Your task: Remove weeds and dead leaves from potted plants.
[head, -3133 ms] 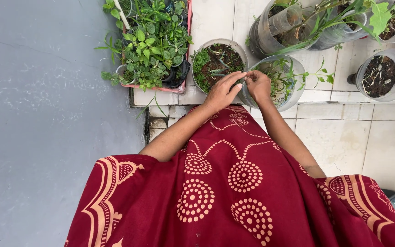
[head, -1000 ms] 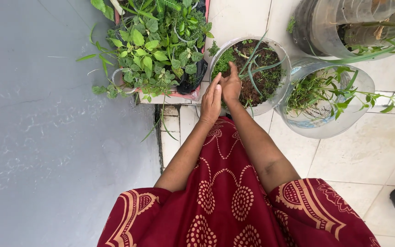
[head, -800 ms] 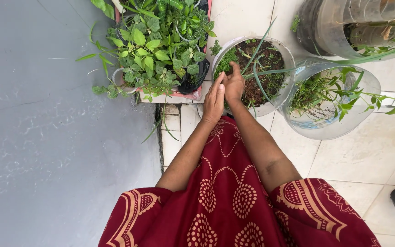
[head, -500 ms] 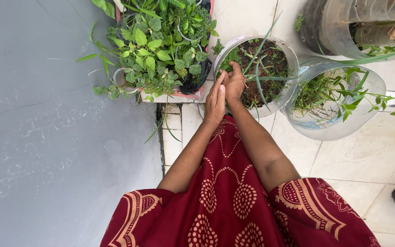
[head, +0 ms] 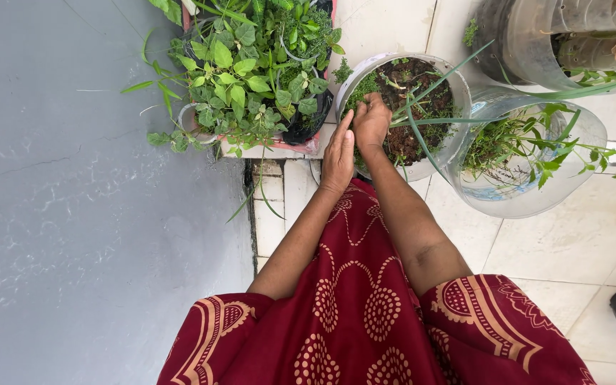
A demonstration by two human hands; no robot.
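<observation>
Near the upper middle of the frame I see my right hand (head: 371,120) curled over the soil of the round clear plastic pot (head: 456,78), its grip bunched on small green weeds (head: 362,87), though I cannot tell what it pinches. My left hand (head: 339,153) stands flat, fingers pressed together, against the pot's near left rim. A leafy planter (head: 247,68) sits just left.

Pale tiled floor (head: 579,249) carries a round soil pot (head: 458,107), a clear plastic planter (head: 522,203) touching it, and a leafy seedling tray (head: 279,148) left.
</observation>
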